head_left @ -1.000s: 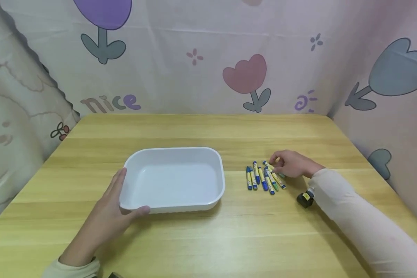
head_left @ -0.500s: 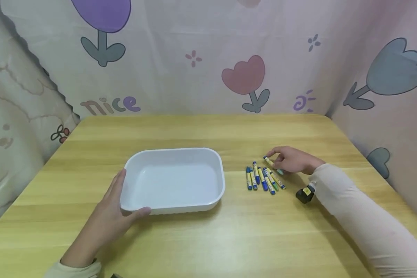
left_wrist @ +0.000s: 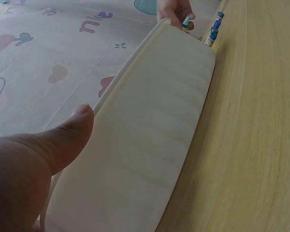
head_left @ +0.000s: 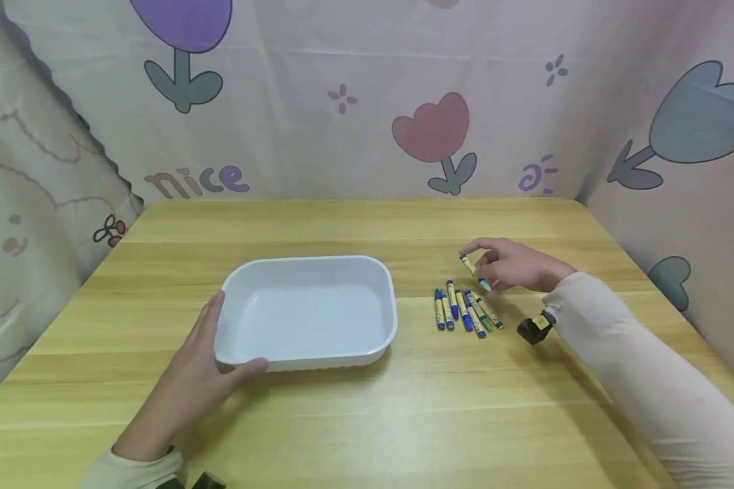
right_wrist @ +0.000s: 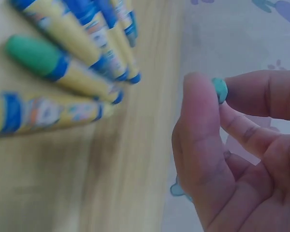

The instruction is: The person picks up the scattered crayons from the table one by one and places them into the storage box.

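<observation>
A white plastic tray (head_left: pixel 308 309) sits left of the table's middle. My left hand (head_left: pixel 198 367) holds its near left corner, fingers along the left side and thumb on the near side. In the left wrist view the thumb (left_wrist: pixel 72 137) lies at the rim. My right hand (head_left: pixel 516 263) pinches a yellow-wrapped crayon (head_left: pixel 467 263) with a teal tip, just beyond the other crayons. End-on in the right wrist view, the teal tip (right_wrist: pixel 221 91) shows between thumb and finger. Several yellow-and-blue crayons (head_left: pixel 463 312) lie bunched to the right of the tray.
The wooden table (head_left: pixel 355 428) ends at the back against a printed curtain (head_left: pixel 306 122). More curtain hangs along both sides. A small black wrist camera (head_left: pixel 534 329) hangs under the right sleeve.
My right hand has taken the teal-tipped crayon from the far side of the bunch and moved it up and away from the others. The left hand stays at the tray.
</observation>
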`<move>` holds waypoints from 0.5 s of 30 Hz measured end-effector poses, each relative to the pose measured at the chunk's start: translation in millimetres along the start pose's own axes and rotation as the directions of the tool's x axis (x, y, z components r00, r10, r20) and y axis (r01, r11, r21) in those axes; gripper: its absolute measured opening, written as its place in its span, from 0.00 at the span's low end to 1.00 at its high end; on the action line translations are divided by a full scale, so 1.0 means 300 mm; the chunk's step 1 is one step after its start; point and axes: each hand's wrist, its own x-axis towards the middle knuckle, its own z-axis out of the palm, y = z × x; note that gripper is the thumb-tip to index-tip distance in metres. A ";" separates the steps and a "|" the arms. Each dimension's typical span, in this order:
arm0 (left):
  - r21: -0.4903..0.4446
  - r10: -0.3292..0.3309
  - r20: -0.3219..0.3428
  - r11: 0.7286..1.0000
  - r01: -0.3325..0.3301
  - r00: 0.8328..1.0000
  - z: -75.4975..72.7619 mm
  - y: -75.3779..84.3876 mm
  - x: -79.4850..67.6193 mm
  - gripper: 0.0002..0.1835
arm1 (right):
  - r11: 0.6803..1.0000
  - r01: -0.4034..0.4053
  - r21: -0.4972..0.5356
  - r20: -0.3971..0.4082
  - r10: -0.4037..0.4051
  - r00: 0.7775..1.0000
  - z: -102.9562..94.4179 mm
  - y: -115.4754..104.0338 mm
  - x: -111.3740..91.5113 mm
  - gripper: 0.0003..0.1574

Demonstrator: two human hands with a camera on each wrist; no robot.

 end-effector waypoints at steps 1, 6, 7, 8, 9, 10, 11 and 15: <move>0.001 -0.002 0.003 1.000 0.002 1.000 0.000 0.001 0.000 0.66 | 1.000 0.002 0.001 -0.001 -0.002 1.000 0.002 -0.008 0.003 0.31; -0.004 -0.012 0.012 1.000 0.012 1.000 0.000 0.001 0.002 0.67 | 1.000 0.019 0.004 0.001 -0.019 1.000 0.017 -0.051 0.022 0.30; -0.005 -0.014 0.011 1.000 0.014 1.000 0.000 0.000 0.002 0.67 | 1.000 0.021 0.002 0.001 -0.021 1.000 0.021 -0.059 0.026 0.30; -0.006 -0.017 0.008 1.000 0.018 1.000 0.000 -0.001 0.002 0.67 | 1.000 0.027 0.003 0.004 -0.027 1.000 0.025 -0.068 0.029 0.30; -0.008 -0.020 0.004 1.000 0.020 1.000 0.000 -0.002 0.001 0.68 | 1.000 0.029 0.002 0.004 -0.029 1.000 0.028 -0.076 0.033 0.29; -0.010 -0.022 -0.001 1.000 0.022 1.000 0.000 -0.003 0.002 0.68 | 0.999 0.035 0.003 0.003 -0.035 0.999 0.031 -0.084 0.036 0.28; -0.014 -0.022 -0.007 1.000 0.022 1.000 0.000 -0.004 0.002 0.68 | 0.999 0.038 0.002 0.002 -0.038 0.999 0.034 -0.092 0.040 0.28; -0.045 -0.033 -0.019 0.999 0.032 0.999 -0.001 -0.003 0.003 0.68 | 0.999 0.048 0.009 -0.004 -0.048 0.999 0.041 -0.116 0.053 0.27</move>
